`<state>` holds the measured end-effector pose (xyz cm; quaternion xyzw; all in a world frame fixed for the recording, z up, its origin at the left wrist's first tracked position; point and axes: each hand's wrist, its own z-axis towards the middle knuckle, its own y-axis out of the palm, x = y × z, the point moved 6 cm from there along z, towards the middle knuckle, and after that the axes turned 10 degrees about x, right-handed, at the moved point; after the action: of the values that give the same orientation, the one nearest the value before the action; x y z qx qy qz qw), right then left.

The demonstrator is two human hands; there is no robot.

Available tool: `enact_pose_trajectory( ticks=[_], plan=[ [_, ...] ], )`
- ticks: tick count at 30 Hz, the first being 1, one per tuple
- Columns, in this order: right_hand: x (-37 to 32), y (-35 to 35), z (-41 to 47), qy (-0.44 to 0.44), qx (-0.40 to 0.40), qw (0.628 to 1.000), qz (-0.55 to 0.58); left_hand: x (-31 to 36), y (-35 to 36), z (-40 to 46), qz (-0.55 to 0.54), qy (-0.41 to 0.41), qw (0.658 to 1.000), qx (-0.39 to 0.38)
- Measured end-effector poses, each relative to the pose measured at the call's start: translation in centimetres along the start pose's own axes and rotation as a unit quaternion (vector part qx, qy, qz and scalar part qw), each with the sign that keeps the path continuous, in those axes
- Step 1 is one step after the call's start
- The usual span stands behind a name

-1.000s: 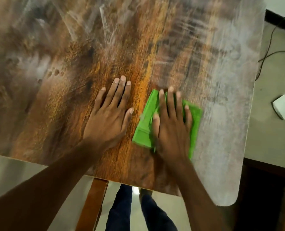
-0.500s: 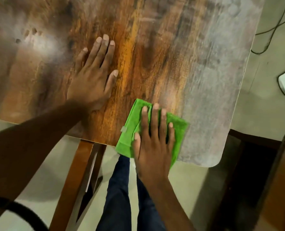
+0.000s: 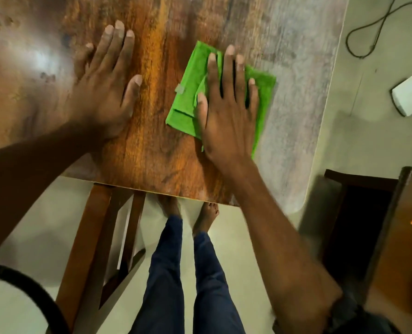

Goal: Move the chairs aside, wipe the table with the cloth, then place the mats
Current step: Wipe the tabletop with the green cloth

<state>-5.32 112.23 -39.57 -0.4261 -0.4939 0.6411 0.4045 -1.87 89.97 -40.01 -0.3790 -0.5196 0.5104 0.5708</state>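
Right hand [image 3: 226, 112] flat atop cloth [image 3: 188, 92]

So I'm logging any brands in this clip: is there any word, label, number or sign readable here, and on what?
None can be read.
The small pale tag on the green cloth: too small and blurred to show any text.
The white box on the floor: no print visible.
The wooden table: only grain and smears.

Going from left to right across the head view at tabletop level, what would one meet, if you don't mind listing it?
left hand flat on the table → green cloth → right hand pressing the cloth → white box on the floor.
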Motion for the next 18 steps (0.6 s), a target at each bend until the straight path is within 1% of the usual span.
enact_pose_trajectory(
  ticks=[5, 8, 12, 16, 18],
  plan=[
    [-0.9, -1.7, -11.5, 0.017, -0.078, 0.997, 0.015, 0.0, 0.3, 0.0, 0.005, 0.0, 1.0, 0.001],
    [-1.3, -1.7, -13.9, 0.01, -0.082, 0.996, 0.019, -0.1, 0.4, 0.2, 0.004, 0.0, 1.0, 0.001],
    [-0.7, -1.2, -10.5, 0.014, -0.062, 0.998, 0.018, -0.2, 0.5, 0.2, 0.002, -0.011, 1.0, -0.01],
    [0.9, -0.3, -2.8, -0.017, -0.004, 1.0, 0.011, -0.2, 0.5, 0.1, 0.005, -0.006, 1.0, -0.008],
    [1.5, 0.1, 0.3, -0.027, 0.01, 1.0, 0.007, -0.3, 0.6, 0.1, 0.001, -0.006, 1.0, -0.012]
  ],
)
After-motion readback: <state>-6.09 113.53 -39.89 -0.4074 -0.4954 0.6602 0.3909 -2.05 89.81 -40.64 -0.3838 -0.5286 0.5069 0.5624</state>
